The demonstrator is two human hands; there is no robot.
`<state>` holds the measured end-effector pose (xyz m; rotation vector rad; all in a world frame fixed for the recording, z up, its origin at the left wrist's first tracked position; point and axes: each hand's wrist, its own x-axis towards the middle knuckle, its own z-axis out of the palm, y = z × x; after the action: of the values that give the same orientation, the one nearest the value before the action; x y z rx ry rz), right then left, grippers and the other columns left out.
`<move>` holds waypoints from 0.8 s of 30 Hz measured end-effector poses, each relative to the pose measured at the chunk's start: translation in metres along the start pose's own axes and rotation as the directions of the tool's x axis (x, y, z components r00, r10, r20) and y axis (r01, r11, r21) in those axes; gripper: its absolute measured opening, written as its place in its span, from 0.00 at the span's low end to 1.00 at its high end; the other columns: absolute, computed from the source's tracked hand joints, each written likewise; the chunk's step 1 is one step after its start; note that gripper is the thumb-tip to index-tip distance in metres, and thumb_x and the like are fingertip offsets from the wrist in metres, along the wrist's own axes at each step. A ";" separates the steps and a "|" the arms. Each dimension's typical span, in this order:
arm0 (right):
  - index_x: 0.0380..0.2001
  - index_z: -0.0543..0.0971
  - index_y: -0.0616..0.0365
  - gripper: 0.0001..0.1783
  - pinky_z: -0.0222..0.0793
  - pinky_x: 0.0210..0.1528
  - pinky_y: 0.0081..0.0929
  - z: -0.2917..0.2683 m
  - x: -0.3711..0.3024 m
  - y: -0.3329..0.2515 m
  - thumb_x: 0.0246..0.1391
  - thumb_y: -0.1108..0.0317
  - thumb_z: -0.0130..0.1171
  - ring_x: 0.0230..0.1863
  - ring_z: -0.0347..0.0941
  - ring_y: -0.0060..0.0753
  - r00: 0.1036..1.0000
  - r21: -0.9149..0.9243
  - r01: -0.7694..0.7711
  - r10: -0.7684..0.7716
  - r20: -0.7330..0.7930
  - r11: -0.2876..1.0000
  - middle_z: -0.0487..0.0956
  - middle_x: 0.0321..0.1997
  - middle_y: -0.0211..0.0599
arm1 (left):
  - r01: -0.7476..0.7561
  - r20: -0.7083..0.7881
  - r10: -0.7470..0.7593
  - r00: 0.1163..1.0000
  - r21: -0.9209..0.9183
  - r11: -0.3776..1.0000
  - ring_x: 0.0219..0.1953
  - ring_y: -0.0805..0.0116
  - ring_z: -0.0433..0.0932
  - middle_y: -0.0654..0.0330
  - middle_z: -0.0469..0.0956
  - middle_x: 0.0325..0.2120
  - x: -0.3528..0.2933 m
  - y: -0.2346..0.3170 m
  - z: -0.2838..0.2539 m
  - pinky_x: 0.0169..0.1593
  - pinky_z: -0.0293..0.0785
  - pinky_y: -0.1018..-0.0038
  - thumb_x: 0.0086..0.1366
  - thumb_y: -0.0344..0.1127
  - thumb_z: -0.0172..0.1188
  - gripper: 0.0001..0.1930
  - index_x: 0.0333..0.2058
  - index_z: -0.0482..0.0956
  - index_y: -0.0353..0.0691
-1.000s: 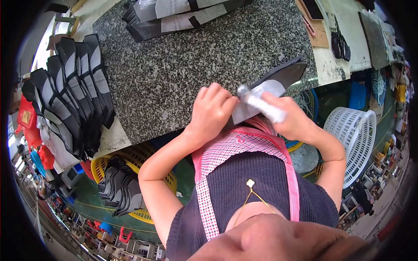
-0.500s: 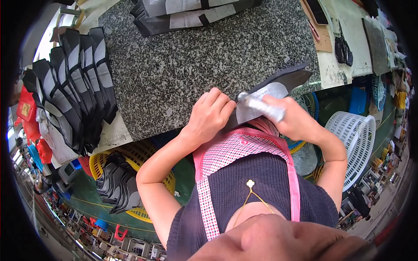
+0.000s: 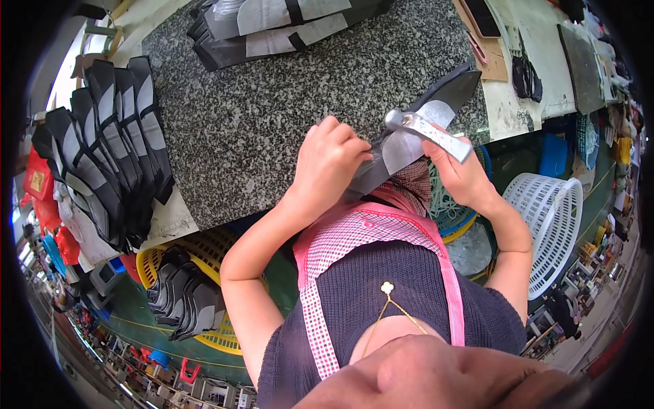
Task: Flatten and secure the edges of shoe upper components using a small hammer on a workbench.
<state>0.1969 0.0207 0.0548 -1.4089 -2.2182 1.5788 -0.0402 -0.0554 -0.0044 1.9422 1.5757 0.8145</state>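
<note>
A flat black piece with a grey patch (image 3: 403, 151), perhaps a shoe upper, lies aslant over the front edge of the speckled stone slab (image 3: 252, 129). My left hand (image 3: 328, 160) is closed in a pinch at the piece's left edge, by a black strip. In my right hand (image 3: 460, 177) is a silver hammer (image 3: 439, 138), its rounded head just above the piece near my left fingertips. Similar black and grey pieces (image 3: 272, 41) lie stacked at the slab's far side.
More such pieces (image 3: 112, 146) are fanned out on the left, and others fill a yellow basket (image 3: 228, 334) below. A white basket (image 3: 545, 225) stands at the right. A phone (image 3: 481, 17) and a black cord bundle (image 3: 526, 78) lie at the far right.
The hammer, blurred earlier, is now sharp and raised, turned with its handle end toward the right. My left hand has shifted slightly, and the whole view has moved a little.
</note>
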 end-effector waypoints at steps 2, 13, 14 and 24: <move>0.53 0.71 0.71 0.18 0.70 0.33 0.36 0.003 -0.004 -0.001 0.61 0.77 0.53 0.31 0.79 0.55 0.983 -0.051 0.159 -0.163 -0.086 0.986 0.79 0.28 0.53 | -0.156 -0.038 0.165 0.986 0.172 0.973 0.37 0.63 0.74 0.63 0.78 0.30 -0.006 0.003 0.003 0.39 0.69 0.68 0.51 0.32 0.71 0.10 0.33 0.85 0.41; 0.44 0.69 0.65 0.13 0.69 0.33 0.53 0.011 -0.007 -0.013 0.57 0.72 0.54 0.34 0.75 0.68 0.977 -0.016 0.208 -0.207 0.050 0.978 0.77 0.27 0.61 | -0.223 -0.062 0.246 0.967 0.258 0.940 0.37 0.64 0.74 0.65 0.78 0.32 -0.014 -0.001 0.006 0.39 0.68 0.68 0.52 0.32 0.69 0.13 0.38 0.85 0.41; 0.44 0.70 0.65 0.13 0.69 0.34 0.54 0.022 -0.003 0.003 0.57 0.72 0.53 0.33 0.75 0.68 0.967 -0.147 0.247 -0.232 0.110 0.958 0.77 0.26 0.62 | -0.165 -0.089 0.179 0.980 0.140 0.976 0.36 0.64 0.74 0.65 0.79 0.32 -0.012 -0.004 0.003 0.39 0.69 0.68 0.52 0.32 0.70 0.13 0.38 0.85 0.41; 0.45 0.70 0.65 0.15 0.70 0.32 0.49 0.024 -0.003 -0.007 0.55 0.71 0.56 0.35 0.75 0.68 0.968 -0.057 0.232 -0.225 0.108 0.971 0.77 0.28 0.60 | -0.235 -0.072 0.268 0.961 0.305 0.923 0.37 0.66 0.74 0.67 0.79 0.31 -0.027 -0.008 -0.004 0.40 0.67 0.68 0.53 0.35 0.69 0.11 0.36 0.85 0.42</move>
<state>0.1809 0.0014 0.0504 -1.0608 -2.4125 1.5401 -0.0526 -0.0801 -0.0105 2.3901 1.6075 0.8421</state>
